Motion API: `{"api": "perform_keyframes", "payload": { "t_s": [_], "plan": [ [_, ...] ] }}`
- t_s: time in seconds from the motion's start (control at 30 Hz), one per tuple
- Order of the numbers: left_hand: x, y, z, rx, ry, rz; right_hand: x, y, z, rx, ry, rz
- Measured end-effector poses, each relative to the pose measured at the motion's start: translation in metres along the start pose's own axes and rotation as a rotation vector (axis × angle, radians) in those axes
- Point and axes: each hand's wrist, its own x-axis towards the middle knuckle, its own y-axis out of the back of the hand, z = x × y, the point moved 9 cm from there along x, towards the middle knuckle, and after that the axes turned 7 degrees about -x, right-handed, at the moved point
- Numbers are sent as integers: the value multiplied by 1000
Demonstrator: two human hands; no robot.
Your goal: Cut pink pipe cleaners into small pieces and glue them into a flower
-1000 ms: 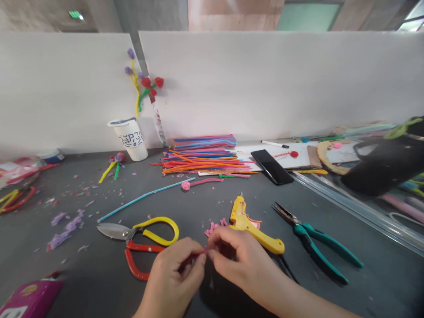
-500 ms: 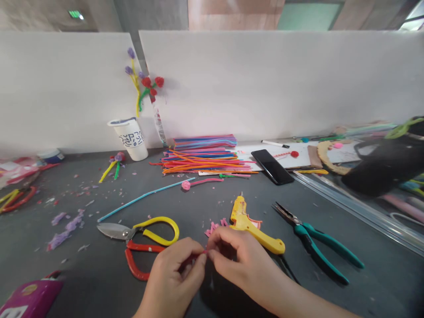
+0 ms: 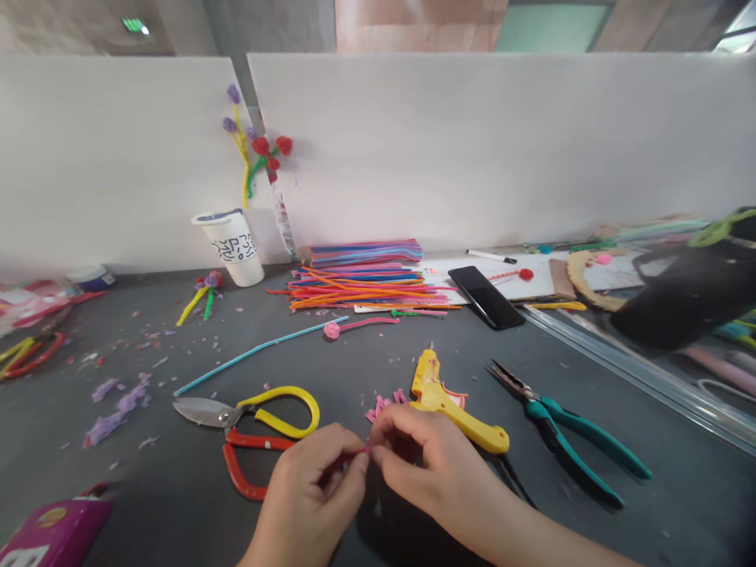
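Observation:
Low in the middle of the view, my left hand (image 3: 319, 484) and my right hand (image 3: 422, 457) meet at their fingertips. Both pinch a short pink pipe cleaner piece (image 3: 365, 450), mostly covered by the fingers. Just beyond them lies a small pile of cut pink pipe cleaner pieces (image 3: 381, 406). Scissors (image 3: 260, 421) with one yellow and one red handle lie spread left of my left hand. Past my right hand rests a yellow glue gun (image 3: 440, 394), its nozzle pointing away from me.
Teal-handled pliers (image 3: 555, 425) lie at right. Behind are bundled pipe cleaners (image 3: 360, 287), a phone (image 3: 485, 296), a white cup (image 3: 233, 250) and a pink pipe cleaner flower (image 3: 332, 330). A blue pipe cleaner (image 3: 253, 352) crosses the table. A purple object (image 3: 56, 531) sits near left; purple scraps (image 3: 124, 405) are scattered.

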Motion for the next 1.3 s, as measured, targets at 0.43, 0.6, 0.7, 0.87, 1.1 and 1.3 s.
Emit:
{"api": "perform_keyframes", "payload": {
  "t_s": [0.43, 0.6, 0.7, 0.87, 1.1, 1.3],
  "plan": [
    [0, 1, 3, 3, -8, 13, -1, 0, 0, -6, -10, -11],
    [0, 1, 0, -10, -4, 5, -2, -1, 0, 6, -7, -7],
    [0, 1, 0, -68, 20, 5, -2, 0, 0, 36, -2, 2],
    [0, -3, -7, -353, 166, 0, -1, 2, 1, 214, -15, -12],
    [-2, -16, -26, -678, 403, -29, 0, 4, -3, 103, 59, 67],
    [-3, -19, -29, -654, 418, -49, 1, 3, -1, 66, 56, 69]
  ]
}}
